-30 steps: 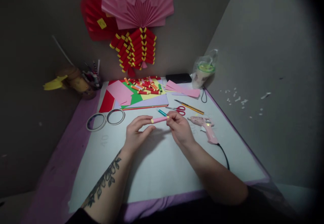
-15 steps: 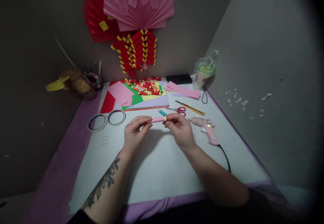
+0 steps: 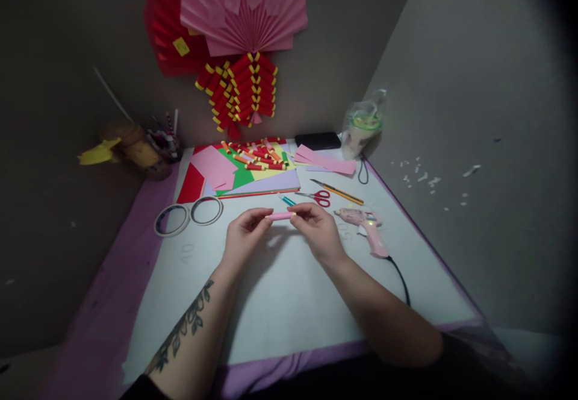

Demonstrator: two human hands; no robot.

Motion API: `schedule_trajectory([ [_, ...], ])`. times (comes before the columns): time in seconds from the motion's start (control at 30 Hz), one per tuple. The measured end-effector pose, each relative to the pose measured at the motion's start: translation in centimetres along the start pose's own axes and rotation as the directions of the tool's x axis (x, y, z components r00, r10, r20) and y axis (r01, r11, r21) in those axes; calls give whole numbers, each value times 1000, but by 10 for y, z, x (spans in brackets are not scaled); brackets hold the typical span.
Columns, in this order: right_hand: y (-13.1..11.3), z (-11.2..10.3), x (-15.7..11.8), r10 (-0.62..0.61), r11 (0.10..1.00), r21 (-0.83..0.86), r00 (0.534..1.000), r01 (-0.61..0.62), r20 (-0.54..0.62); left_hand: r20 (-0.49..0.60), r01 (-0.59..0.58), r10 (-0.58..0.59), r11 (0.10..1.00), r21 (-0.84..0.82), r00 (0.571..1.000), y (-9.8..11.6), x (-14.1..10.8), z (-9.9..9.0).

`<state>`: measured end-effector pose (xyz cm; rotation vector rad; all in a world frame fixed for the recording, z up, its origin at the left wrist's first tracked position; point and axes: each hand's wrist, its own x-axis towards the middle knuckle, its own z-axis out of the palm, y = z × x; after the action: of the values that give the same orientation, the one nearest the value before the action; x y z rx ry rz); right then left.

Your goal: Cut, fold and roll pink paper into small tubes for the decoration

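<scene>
A small pink paper roll (image 3: 280, 216) with yellow at its ends is held level above the white table sheet (image 3: 289, 303). My left hand (image 3: 246, 231) pinches its left end between thumb and fingers. At the other end, my right hand (image 3: 318, 231) grips it the same way, and its fingertips cover most of the yellow there. Just beyond the hands lie a teal pen-like tool (image 3: 287, 200) and red-handled scissors (image 3: 321, 197). A pink glue gun (image 3: 368, 225) with a small glowing light rests to the right of my right hand.
Tape rolls (image 3: 206, 210) lie at left. Behind are coloured paper sheets (image 3: 280, 182) bearing several small paper rolls (image 3: 257, 156), pink strips (image 3: 325, 162), a yellow cutter (image 3: 338, 192), a black phone-like slab (image 3: 317, 141) and a bagged cup (image 3: 362, 129). Paper fans (image 3: 253, 14) hang on the wall.
My fingers have shifted on the paper roll: the right fingertips now cover more of its yellow end, and a little yellow shows at the left end. Both hands stay in nearly the same place.
</scene>
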<state>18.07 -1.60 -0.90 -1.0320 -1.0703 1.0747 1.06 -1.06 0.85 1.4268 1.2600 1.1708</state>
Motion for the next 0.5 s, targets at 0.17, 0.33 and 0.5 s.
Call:
schedule_trajectory([
  [0.17, 6, -1, 2, 43, 999, 27, 999, -42, -16, 8, 34, -34, 999, 12, 999, -3, 0, 0],
  [0.33, 14, 2, 4, 91, 995, 47, 996, -91, -6, -17, 58, -57, 998, 33, 998, -11, 3, 1],
  [0.5, 17, 8, 3, 110, 993, 35, 994, -110, -5, 42, 58, -59, 998, 21, 997, -13, 5, 2],
])
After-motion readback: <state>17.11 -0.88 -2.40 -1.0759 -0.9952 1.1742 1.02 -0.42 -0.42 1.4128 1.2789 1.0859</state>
